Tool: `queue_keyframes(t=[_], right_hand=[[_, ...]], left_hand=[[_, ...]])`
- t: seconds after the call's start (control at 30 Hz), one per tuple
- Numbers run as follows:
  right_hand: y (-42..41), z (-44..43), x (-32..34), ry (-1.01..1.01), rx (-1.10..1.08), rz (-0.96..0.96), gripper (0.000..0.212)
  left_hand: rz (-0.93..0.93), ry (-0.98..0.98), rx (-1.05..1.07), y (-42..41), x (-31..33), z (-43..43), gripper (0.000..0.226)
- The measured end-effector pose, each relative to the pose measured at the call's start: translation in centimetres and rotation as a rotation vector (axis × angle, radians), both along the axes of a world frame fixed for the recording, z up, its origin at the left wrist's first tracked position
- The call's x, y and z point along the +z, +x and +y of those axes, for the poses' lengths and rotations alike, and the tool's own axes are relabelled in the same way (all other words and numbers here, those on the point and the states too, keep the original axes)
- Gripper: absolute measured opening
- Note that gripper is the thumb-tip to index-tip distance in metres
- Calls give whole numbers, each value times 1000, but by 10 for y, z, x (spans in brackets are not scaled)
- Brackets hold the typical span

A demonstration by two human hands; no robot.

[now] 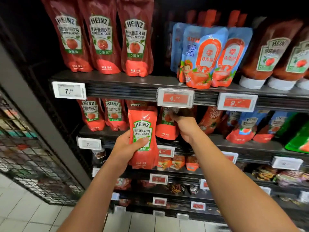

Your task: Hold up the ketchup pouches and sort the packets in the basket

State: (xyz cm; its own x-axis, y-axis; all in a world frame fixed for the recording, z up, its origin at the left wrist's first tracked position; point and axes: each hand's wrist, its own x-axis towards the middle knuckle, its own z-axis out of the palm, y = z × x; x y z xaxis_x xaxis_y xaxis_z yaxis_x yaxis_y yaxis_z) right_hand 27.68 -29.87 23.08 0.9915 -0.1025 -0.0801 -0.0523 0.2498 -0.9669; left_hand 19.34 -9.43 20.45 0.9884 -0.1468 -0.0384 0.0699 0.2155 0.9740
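Dark store shelving with price tags — pale tiled floor, wire rack leftward.

3 blue pouches, 2 hands.

Dim shelf bays, bright front-lit packs, glare on price tags; edges warped, blurry.

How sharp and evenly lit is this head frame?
Head view: the red Heinz ketchup pouch gripped by the left hand is sharp; the right hand reaches into shadow and blurs; the black shelf edges bow from wide-angle distortion; the corners fall dark.
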Motion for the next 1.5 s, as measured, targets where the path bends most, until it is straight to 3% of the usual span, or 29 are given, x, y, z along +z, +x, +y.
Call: queue_keyframes(t=[0.13,0.27,0.47,0.57,0.7,0.8,0.93,1.03,1.2,1.33,1.5], right_hand=[[11,7,-13,-98,-96,49,13],[15,5,-20,-244,-145,30,34],[12,-1,-22,-369,-165,23,9],[10,-6,-18,-446,-130,69,16],[2,-12,-13,-601,-84,122,10],[-7,-11,-8,-723,-48,73,9],[-14,-7,-10,-768,-53,-65,23],[-12,-7,-16,-852,-123,-32,26],[-6,-6,-19,-1056,-228,-79,31],[4,-2,-18,-1146,-215,-187,33],[26,-1,-18,-1275,-117,25,35]], left_hand=[[-15,14,-55,7,-2,5,33],[15,23,-82,15,-6,5,36],[28,44,-70,27,-5,-9,28],[-20,80,-59,32,0,-21,29],[-98,125,-47,38,8,-37,30],[-152,165,-45,45,10,-46,29],[-262,308,55,61,6,-51,23],[-352,426,145,64,2,-53,27],[-506,571,295,60,-8,-62,46],[-571,797,470,57,-12,-67,81],[-619,1136,670,57,-6,-72,66]])
